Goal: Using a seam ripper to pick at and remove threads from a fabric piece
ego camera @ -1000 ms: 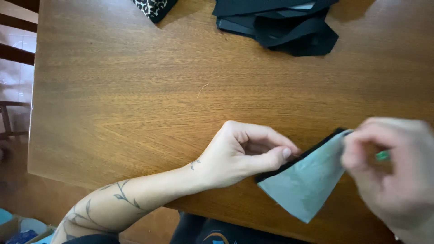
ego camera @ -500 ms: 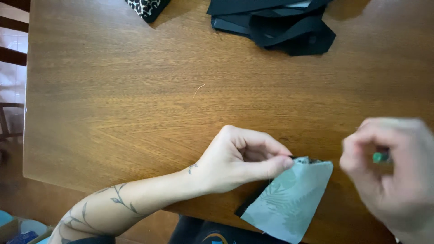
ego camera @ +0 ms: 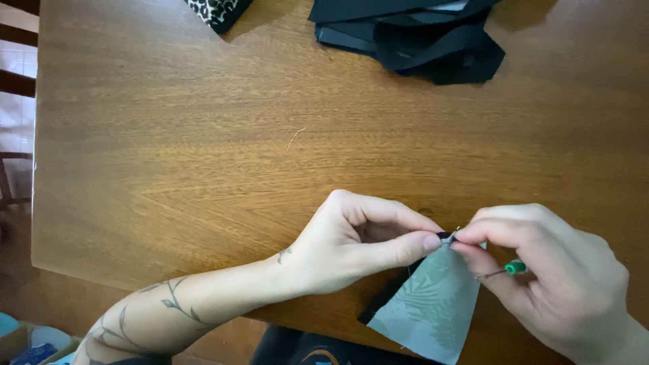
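Grey-green cloth with a faint leaf print, the fabric piece [ego camera: 433, 307] hangs as a rough triangle in the lower right of the frame, its lower corner drooping past the near edge of the tabletop [ego camera: 203, 155]. It looks thin, light and limp, so I judge it would fold or slip wherever it is not pinched; a black layer shows behind its left edge and at the top tip. The sensible hold is that top tip, where both hands meet.

The left hand [ego camera: 351, 240] is closed, thumb and forefinger pinching the tip of the cloth from the left. The right hand [ego camera: 554, 277] is also closed, its fingertips gripping the same tip from the right, and a pin with a small green head [ego camera: 515, 268] sticks out between its fingers. The pin is slim and probably slippery, best held near the head; whether its point is in the cloth cannot be made out.

The tabletop is polished brown wood with strong grain and glare. A stray thread [ego camera: 295, 138] lies at mid frame. A pile of black fabric [ego camera: 412, 34] sits at the upper edge, with a leopard-print scrap [ego camera: 216, 10] well apart to its left. A dark chair [ego camera: 13, 74] stands at the far left.
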